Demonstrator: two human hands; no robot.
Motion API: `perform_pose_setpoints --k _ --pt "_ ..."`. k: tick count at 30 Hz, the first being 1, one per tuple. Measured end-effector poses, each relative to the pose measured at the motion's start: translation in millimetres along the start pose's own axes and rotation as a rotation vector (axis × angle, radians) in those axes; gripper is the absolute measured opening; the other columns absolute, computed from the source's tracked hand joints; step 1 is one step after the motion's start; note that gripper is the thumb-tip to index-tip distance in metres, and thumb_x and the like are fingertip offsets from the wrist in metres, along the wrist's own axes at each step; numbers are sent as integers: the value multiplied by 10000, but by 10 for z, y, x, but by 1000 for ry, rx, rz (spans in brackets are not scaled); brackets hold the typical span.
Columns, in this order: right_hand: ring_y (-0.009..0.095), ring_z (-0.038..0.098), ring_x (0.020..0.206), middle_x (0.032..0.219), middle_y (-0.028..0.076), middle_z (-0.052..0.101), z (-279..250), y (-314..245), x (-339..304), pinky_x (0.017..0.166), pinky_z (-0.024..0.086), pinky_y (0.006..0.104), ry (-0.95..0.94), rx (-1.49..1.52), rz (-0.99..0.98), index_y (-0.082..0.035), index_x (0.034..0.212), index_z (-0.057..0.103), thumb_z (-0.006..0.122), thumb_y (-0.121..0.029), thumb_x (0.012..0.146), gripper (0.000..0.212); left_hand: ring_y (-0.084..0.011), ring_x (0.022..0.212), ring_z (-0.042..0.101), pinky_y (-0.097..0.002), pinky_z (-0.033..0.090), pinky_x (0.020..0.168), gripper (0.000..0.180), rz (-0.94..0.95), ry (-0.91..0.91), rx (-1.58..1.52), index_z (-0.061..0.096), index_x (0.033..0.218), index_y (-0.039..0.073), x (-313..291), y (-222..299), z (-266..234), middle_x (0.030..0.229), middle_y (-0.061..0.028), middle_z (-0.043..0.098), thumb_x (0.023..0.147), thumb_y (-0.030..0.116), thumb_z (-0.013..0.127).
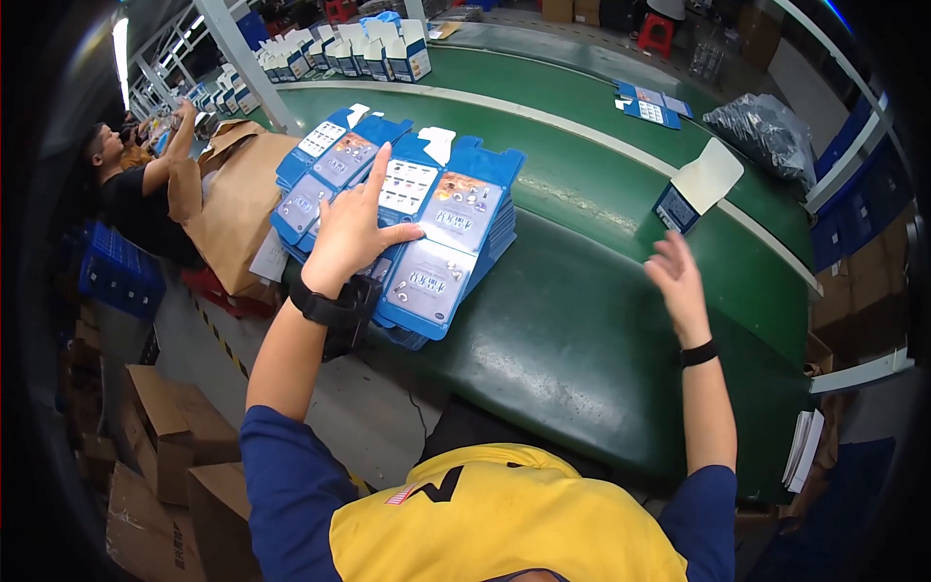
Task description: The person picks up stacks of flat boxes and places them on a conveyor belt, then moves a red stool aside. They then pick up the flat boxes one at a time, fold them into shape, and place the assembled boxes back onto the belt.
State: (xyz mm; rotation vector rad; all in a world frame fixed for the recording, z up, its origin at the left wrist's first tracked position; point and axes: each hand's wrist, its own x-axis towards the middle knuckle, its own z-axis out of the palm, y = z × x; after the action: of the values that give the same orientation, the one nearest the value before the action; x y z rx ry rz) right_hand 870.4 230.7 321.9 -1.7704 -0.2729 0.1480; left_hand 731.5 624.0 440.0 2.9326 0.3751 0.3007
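My left hand (354, 225) lies over a stack of flat blue printed carton blanks (451, 209), its fingers spread and the thumb on the top blank. Beside it, farther left, a second pile of the same blanks (325, 160) leans against the first. My right hand (676, 278) is held over the green work surface with its fingers apart and nothing in them. Just beyond it stands a folded-up small box (679, 209), blue below, with its white top flap raised. A gap shows between that box and my fingertips.
The green conveyor (582, 145) runs across behind the stacks. Open-topped boxes (369, 53) stand in a row at the far left. A few blanks (650, 105) and a grey plastic bag (761, 131) lie at the far right. At left are a brown carton (238, 209) and a co-worker (145, 189).
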Motion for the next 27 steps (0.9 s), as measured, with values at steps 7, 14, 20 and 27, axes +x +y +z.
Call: perform_pose_setpoints --k 7,14,20,27 --pt "181 606 915 1088 135 589 1601 -1086 -376 687 531 288 -682 413 155 -79 1428 176 594 -302 883 722 -340 1035 526 -590 299 909 1051 142 20 -155 98 1460 196 -115 31 15 1083 -152 582 667 355 769" --pt "179 650 694 831 135 656 1669 -1154 -438 591 529 275 -361 -103 -9 -30 1433 74 630 -262 837 848 -349 1117 482 -449 345 969 1039 122 124 -375 116 1451 123 -304 117 83 1173 -222 514 666 281 778" --pt "195 570 1043 1178 194 564 1441 -1127 -587 884 436 286 -164 -51 -184 12 1429 85 666 -195 790 888 -362 1086 515 -407 383 941 1008 72 63 -663 105 1446 78 -516 317 52 1167 -277 503 695 237 759" --pt "190 565 1048 1203 138 533 838 -439 -1003 904 458 306 -107 505 185 -2 1374 256 647 16 794 700 -352 1089 517 -398 375 932 746 498 85 -402 371 1339 21 -909 672 96 1227 -209 509 712 204 732"
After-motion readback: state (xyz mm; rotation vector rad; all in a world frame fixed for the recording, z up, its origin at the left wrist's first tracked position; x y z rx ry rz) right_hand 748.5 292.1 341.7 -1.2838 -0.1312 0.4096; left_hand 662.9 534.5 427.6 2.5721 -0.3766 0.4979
